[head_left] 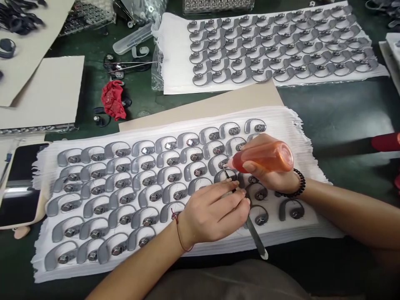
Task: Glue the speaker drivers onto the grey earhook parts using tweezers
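Observation:
My right hand (265, 166) is closed around an orange squeeze bottle (262, 157), tilted nearly on its side with its narrow nozzle pointing left. The nozzle end is close to the metal part of a grey ear-hook earphone piece (215, 162). My left hand (215, 210) is closed on tweezers (256, 238). Their dark tips meet the same spot as the nozzle, and the flat metal end sticks out toward me below the fingers. Rows of grey ear-hook pieces with round metal parts and thin wires lie around both hands on white foam sheets (40, 250). My hands hide some pieces.
Behind, a second white sheet (176, 54) carries more grey hooks. A beige board (200, 102), a red cloth (113, 100), a clear plastic case (133, 38) and small dark parts lie between. A phone (23, 183) sits left; a red object (386, 142) is at the right edge.

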A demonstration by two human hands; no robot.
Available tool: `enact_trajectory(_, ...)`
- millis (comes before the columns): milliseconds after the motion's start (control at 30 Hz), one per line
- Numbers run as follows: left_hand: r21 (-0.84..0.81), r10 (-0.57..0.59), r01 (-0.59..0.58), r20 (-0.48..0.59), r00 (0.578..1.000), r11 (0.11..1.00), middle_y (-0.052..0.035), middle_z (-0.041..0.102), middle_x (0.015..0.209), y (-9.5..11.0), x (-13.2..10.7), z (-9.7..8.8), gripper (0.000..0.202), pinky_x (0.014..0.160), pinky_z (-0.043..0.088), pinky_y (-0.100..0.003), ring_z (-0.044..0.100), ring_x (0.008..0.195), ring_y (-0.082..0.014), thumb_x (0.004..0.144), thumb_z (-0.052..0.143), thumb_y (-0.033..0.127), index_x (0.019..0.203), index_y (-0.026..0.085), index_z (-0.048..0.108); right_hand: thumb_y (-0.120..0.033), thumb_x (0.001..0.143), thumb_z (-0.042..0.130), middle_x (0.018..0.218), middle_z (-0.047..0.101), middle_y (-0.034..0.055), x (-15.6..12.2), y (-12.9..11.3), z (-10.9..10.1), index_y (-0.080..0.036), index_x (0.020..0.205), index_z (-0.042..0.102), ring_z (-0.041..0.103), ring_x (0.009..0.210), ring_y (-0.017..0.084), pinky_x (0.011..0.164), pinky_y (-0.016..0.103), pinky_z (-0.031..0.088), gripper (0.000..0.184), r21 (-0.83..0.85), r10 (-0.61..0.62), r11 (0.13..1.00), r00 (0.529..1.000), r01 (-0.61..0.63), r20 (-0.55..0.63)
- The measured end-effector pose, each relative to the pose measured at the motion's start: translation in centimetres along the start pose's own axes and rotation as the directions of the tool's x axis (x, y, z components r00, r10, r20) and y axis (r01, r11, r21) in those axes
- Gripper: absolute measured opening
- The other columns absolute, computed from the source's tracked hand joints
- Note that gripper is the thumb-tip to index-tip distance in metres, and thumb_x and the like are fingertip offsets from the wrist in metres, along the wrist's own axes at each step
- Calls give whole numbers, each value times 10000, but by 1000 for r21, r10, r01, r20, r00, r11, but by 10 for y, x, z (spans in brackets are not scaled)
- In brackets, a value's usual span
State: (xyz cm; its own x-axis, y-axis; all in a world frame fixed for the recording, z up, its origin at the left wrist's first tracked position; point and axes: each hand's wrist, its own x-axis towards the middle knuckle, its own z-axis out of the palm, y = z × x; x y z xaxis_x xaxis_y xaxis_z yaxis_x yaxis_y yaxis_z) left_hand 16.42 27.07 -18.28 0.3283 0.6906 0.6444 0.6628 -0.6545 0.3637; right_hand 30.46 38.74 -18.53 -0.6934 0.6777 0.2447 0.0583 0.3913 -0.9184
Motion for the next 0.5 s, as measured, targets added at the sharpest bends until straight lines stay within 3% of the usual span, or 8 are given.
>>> enact_trajectory(500, -27, -54, 54, 6, 999, 998, -48, 698, 758, 1, -2, 1, 50, 769, 577, -280, 659, 776, -164, 765, 594, 59, 791, 84, 629, -420, 813, 595, 543, 515, -3, 2, 3, -2, -219, 525, 449, 561, 601, 136, 548, 239, 514, 381, -73, -45, 996, 995, 51, 87)
